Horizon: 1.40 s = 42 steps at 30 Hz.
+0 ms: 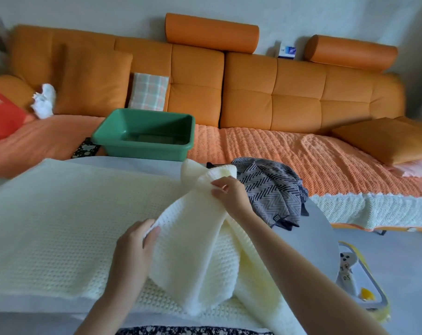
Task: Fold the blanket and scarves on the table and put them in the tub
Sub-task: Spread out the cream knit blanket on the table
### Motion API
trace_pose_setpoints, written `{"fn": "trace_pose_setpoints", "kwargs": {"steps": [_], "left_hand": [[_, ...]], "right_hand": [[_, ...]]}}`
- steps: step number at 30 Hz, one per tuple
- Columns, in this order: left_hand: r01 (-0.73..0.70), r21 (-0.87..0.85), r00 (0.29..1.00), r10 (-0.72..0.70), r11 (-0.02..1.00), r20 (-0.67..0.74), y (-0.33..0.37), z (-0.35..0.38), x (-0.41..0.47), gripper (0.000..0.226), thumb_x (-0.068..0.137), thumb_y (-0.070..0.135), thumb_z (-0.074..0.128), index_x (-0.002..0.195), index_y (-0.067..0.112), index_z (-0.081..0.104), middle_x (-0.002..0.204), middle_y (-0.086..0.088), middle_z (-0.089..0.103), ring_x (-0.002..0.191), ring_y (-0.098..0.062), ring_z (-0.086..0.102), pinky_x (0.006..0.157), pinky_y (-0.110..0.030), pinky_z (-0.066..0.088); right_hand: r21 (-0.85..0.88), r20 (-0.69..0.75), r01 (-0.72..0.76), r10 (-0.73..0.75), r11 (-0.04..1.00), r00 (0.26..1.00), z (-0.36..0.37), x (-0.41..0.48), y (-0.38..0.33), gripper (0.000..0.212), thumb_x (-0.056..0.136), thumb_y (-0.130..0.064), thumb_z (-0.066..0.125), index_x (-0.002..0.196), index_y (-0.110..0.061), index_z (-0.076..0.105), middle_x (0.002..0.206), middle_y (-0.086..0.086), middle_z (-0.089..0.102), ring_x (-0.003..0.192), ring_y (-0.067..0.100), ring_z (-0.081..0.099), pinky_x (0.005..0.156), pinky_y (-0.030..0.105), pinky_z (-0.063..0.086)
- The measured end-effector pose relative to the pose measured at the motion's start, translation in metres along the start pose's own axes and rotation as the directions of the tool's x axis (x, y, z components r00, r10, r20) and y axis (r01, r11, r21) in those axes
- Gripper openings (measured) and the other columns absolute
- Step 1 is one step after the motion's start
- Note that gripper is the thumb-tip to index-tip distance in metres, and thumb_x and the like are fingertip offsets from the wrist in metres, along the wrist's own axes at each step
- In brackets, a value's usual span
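Observation:
A cream waffle-knit blanket (pixel 60 213) is spread over most of the white table (pixel 323 228). Its right part is lifted into a raised fold. My left hand (pixel 132 247) grips the near edge of that fold. Farther back, my right hand (pixel 229 192) pinches the fold's far corner. A crumpled grey zigzag-patterned scarf (pixel 270 187) lies on the table just right of my right hand. The green tub (pixel 144 134) stands empty on the sofa seat beyond the table.
An orange sofa (pixel 277 93) with a ribbed orange cover runs along the back. On it are a plaid cushion (pixel 148 91), an orange cushion (pixel 388 139), a red bag (pixel 2 114) and a dark floral cloth (pixel 85 148) beside the tub. A yellow-rimmed tray (pixel 364 284) lies on the floor at right.

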<state>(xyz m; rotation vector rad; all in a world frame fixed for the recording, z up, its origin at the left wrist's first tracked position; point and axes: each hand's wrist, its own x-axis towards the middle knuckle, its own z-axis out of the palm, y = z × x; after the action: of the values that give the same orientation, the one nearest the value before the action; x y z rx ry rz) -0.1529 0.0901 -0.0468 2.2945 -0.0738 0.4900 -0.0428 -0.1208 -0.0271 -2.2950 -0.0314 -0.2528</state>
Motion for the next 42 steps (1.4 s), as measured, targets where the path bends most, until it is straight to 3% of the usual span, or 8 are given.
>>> {"fn": "trace_pose_setpoints", "kwargs": {"steps": [5, 9, 11, 16, 21, 30, 36, 42], "left_hand": [[0.093, 0.026, 0.994, -0.091, 0.995, -0.059, -0.029, -0.033, -0.004, 0.020, 0.087, 0.007, 0.061, 0.100, -0.008, 0.066, 0.095, -0.021, 0.069, 0.078, -0.020, 0.055, 0.063, -0.029, 0.037], [0.223, 0.047, 0.974, -0.221, 0.974, -0.047, -0.058, -0.042, -0.014, 0.030, 0.087, 0.007, 0.061, 0.112, -0.009, 0.062, 0.110, -0.023, 0.065, 0.100, -0.036, 0.062, 0.080, -0.037, 0.043], [0.266, 0.044, 0.963, -0.264, 0.963, -0.054, -0.070, -0.048, -0.019, 0.030, 0.087, 0.005, 0.060, 0.113, -0.010, 0.061, 0.112, -0.024, 0.064, 0.102, -0.037, 0.061, 0.084, -0.040, 0.044], [0.364, 0.005, 0.931, -0.363, 0.932, -0.046, -0.095, -0.059, -0.027, 0.036, 0.091, 0.012, 0.056, 0.123, -0.005, 0.056, 0.127, -0.020, 0.057, 0.115, -0.033, 0.055, 0.095, -0.039, 0.041], [0.437, 0.008, 0.899, -0.437, 0.899, -0.029, -0.120, -0.066, -0.033, 0.040, 0.093, 0.019, 0.053, 0.128, -0.001, 0.053, 0.135, -0.015, 0.052, 0.122, -0.030, 0.050, 0.101, -0.038, 0.038], [0.365, 0.022, 0.927, -0.362, 0.931, -0.100, -0.146, -0.068, -0.027, 0.033, 0.090, 0.018, 0.057, 0.119, 0.003, 0.062, 0.116, -0.009, 0.064, 0.105, -0.021, 0.060, 0.084, -0.026, 0.042], [0.322, -0.035, 0.939, -0.324, 0.946, -0.113, -0.151, -0.067, -0.025, 0.029, 0.089, 0.017, 0.059, 0.114, 0.004, 0.065, 0.102, 0.001, 0.065, 0.091, -0.008, 0.055, 0.078, -0.022, 0.040], [0.371, -0.316, 0.884, -0.436, 0.873, -0.166, -0.145, -0.090, -0.004, 0.023, 0.089, 0.020, 0.060, 0.111, 0.015, 0.065, 0.093, 0.024, 0.058, 0.087, 0.008, 0.056, 0.072, -0.008, 0.037]], "right_hand": [[-0.166, 0.062, 0.282, -0.276, 0.945, 0.959, 0.037, -0.005, -0.038, 0.024, 0.087, -0.013, 0.062, 0.109, -0.013, 0.070, 0.106, 0.004, 0.064, 0.105, 0.019, 0.051, 0.084, 0.030, 0.044], [-0.225, 0.248, 0.399, -0.344, 0.889, 0.906, 0.062, -0.006, -0.045, 0.027, 0.092, -0.018, 0.056, 0.118, -0.018, 0.065, 0.129, -0.001, 0.057, 0.122, 0.016, 0.048, 0.099, 0.030, 0.039], [-0.193, 0.149, 0.402, -0.378, 0.895, 0.914, 0.068, -0.001, -0.045, 0.032, 0.090, -0.009, 0.056, 0.121, -0.018, 0.063, 0.134, 0.000, 0.053, 0.126, 0.018, 0.046, 0.105, 0.035, 0.038], [-0.322, 0.200, 0.210, -0.150, 0.923, 0.968, 0.072, 0.033, -0.037, 0.062, 0.092, -0.017, 0.056, 0.147, -0.023, 0.029, 0.154, -0.001, 0.025, 0.142, 0.022, 0.019, 0.114, 0.038, 0.020], [-0.353, 0.386, 0.153, -0.006, 0.923, 0.923, 0.104, 0.070, -0.038, 0.053, 0.094, -0.033, 0.053, 0.143, -0.023, 0.036, 0.142, 0.009, 0.045, 0.131, 0.027, 0.040, 0.107, 0.040, 0.031], [-0.609, 0.388, 0.125, 0.157, 0.784, 0.908, 0.145, 0.123, -0.053, 0.081, 0.086, -0.044, 0.062, 0.147, -0.011, 0.021, 0.151, 0.011, 0.029, 0.141, 0.031, 0.019, 0.112, 0.043, 0.022], [-0.623, 0.382, 0.074, 0.221, 0.778, 0.897, 0.153, 0.138, -0.051, 0.027, 0.076, -0.013, 0.061, 0.101, -0.004, 0.056, 0.094, 0.008, 0.056, 0.082, 0.024, 0.054, 0.067, 0.030, 0.043], [-0.240, 0.283, 0.169, -0.098, 0.956, 0.954, 0.165, 0.144, -0.103, 0.010, 0.083, -0.022, 0.065, 0.090, -0.017, 0.061, 0.082, 0.005, 0.062, 0.068, 0.024, 0.057, 0.062, 0.029, 0.043]]}}
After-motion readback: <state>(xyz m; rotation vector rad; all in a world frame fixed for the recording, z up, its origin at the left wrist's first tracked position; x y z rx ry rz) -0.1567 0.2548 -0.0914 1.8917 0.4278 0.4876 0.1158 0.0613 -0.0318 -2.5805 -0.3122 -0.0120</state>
